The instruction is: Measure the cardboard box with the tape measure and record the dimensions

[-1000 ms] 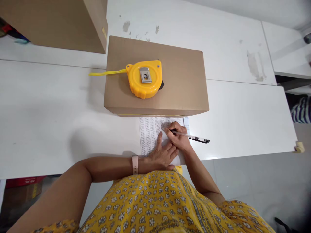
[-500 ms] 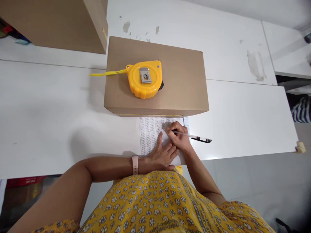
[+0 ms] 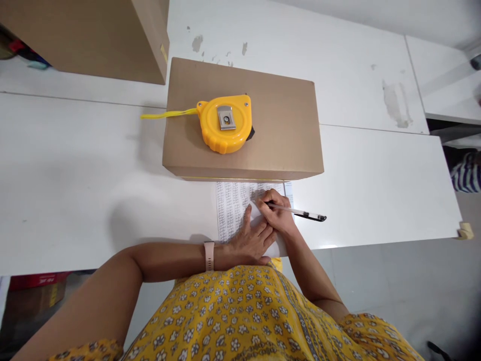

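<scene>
My right hand (image 3: pixel 276 209) is closed around a pen (image 3: pixel 296 211) with a clear barrel and black ends, its tip down at the paper. Under both hands lies a sheet of paper (image 3: pixel 230 210) covered in columns of handwriting. My left hand (image 3: pixel 253 238) rests flat on the sheet with its fingers spread, close below the right hand. Just beyond the paper's far edge stands a brown cardboard box (image 3: pixel 285 125). On top of this box sits a yellow tape measure (image 3: pixel 229 135) with a metal clip and a yellow wrist strap.
A larger cardboard box (image 3: pixel 93 40) stands at the back left of the white table (image 3: pixel 75 165). A beige piece (image 3: pixel 465 230) is fixed at the table's right front corner. Striped cloth (image 3: pixel 467 172) shows at the far right. Something red (image 3: pixel 37 281) is below the table at left.
The view has shifted very slightly. Both hands, the pen, the box and the tape measure stay essentially in place.
</scene>
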